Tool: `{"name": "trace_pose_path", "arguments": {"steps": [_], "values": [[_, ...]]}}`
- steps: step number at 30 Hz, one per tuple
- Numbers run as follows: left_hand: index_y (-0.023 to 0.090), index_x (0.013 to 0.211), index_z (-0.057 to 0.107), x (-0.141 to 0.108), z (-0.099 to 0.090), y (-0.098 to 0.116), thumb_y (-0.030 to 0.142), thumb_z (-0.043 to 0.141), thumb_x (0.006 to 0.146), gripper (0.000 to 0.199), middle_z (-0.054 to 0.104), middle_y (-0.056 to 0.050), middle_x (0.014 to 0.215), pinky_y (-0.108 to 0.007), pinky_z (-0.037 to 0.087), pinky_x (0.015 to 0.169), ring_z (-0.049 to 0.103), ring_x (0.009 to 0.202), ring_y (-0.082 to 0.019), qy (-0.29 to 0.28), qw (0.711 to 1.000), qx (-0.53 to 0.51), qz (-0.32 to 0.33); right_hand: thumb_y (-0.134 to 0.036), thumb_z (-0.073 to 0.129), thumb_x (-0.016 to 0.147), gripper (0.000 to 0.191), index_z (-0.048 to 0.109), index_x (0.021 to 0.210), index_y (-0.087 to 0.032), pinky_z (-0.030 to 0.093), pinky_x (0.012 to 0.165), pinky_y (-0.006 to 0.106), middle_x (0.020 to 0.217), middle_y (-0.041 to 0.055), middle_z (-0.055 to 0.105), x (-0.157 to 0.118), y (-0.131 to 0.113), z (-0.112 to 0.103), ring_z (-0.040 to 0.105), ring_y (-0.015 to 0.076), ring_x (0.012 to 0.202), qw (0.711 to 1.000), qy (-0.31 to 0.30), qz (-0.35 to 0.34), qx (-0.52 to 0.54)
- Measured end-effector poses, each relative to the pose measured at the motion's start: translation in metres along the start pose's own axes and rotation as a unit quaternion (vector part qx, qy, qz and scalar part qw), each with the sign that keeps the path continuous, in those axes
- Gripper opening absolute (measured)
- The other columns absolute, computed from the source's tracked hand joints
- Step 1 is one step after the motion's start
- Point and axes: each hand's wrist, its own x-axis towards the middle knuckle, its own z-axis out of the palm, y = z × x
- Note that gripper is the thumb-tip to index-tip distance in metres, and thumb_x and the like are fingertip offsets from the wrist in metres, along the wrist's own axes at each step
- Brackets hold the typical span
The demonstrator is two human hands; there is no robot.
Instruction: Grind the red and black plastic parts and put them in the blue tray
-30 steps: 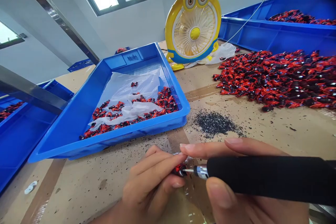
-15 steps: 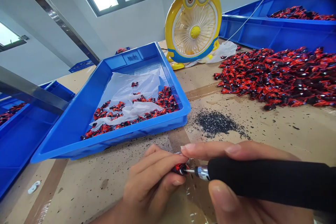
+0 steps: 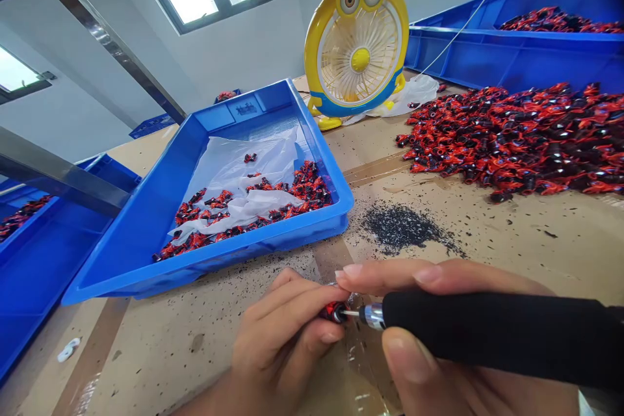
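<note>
My left hand [image 3: 287, 331] is closed around a small red and black plastic part [image 3: 334, 312], its dark round end facing right. Most of the part is hidden by the fingers. In my right hand [image 3: 429, 344] lies a thick black handheld rotary tool [image 3: 487, 331] with a silver collar [image 3: 374, 316]. Its thin metal bit [image 3: 351, 313] meets the open end of the part; how deep it reaches I cannot tell. My right index fingertip rests against the left fingers.
A blue tray [image 3: 205, 266] with plastic sheeting and several red and black parts stands ahead. At right lies a large heap of such parts [image 3: 526, 136]. Black shavings [image 3: 402, 227] cover the cardboard between. Behind stand a yellow fan [image 3: 361, 60] and another blue bin [image 3: 487, 62].
The camera view has shifted very slightly. Both hands keep almost the same pose, with the tool's bit still at the end of the part.
</note>
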Motion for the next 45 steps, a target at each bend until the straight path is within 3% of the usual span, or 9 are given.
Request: {"name": "trace_pose_path", "arguments": {"steps": [10,25,29,34,39,45], "values": [[0.015,0.125,0.078,-0.002,-0.002,-0.001,0.031,0.064,0.113,0.025,0.085,-0.006,0.094,-0.028,0.056,0.07,0.075,0.074,-0.015,-0.005,1.0,0.002,-0.01,-0.008,0.082,0.093,0.049,0.059,0.135,-0.023,0.072,0.097,0.031,0.119,0.0058,0.082,-0.002,0.001,-0.008,0.085,0.0218,0.1,1.0,-0.027,-0.004,0.004],[0.014,0.123,0.077,-0.001,-0.002,0.001,0.033,0.062,0.115,0.026,0.085,-0.004,0.097,-0.024,0.057,0.075,0.075,0.079,-0.012,-0.021,0.999,0.015,-0.019,-0.014,0.08,0.096,0.043,0.06,0.133,-0.025,0.066,0.104,0.025,0.114,0.0007,0.083,0.002,0.005,-0.008,0.084,0.0162,0.1,0.999,-0.033,0.0,-0.028],[0.014,0.123,0.077,-0.001,-0.001,0.001,0.033,0.061,0.115,0.026,0.086,-0.004,0.097,-0.023,0.057,0.074,0.075,0.08,-0.012,-0.019,1.0,0.016,-0.016,-0.018,0.08,0.095,0.041,0.063,0.131,-0.028,0.07,0.093,0.034,0.111,0.0022,0.084,0.004,0.002,-0.004,0.084,0.0206,0.095,0.999,-0.015,0.01,-0.04],[0.014,0.122,0.077,0.0,-0.003,0.002,0.034,0.06,0.115,0.027,0.085,-0.004,0.093,-0.024,0.056,0.072,0.075,0.078,-0.012,-0.02,1.0,0.011,-0.016,-0.044,0.09,0.085,0.038,0.07,0.115,-0.031,0.072,0.079,0.046,0.1,0.0053,0.084,0.013,0.0,0.002,0.084,0.0309,0.091,0.997,0.037,0.031,-0.067],[0.016,0.123,0.078,0.001,-0.002,0.001,0.033,0.061,0.115,0.026,0.086,-0.003,0.092,-0.024,0.055,0.073,0.076,0.078,-0.012,-0.018,1.0,-0.009,-0.022,-0.053,0.092,0.081,0.041,0.073,0.111,-0.032,0.071,0.076,0.047,0.097,0.0059,0.083,0.015,-0.001,0.002,0.083,0.0325,0.09,0.995,0.065,0.055,-0.047],[0.025,0.13,0.078,-0.009,0.001,-0.003,0.039,0.061,0.114,0.027,0.086,-0.001,0.092,-0.026,0.055,0.075,0.072,0.073,-0.012,0.001,0.995,-0.055,-0.078,-0.044,0.088,0.091,0.03,0.075,0.115,-0.032,0.07,0.07,0.039,0.097,0.0041,0.079,0.006,0.002,-0.01,0.079,0.0258,0.083,0.994,0.067,0.077,0.034]]}}
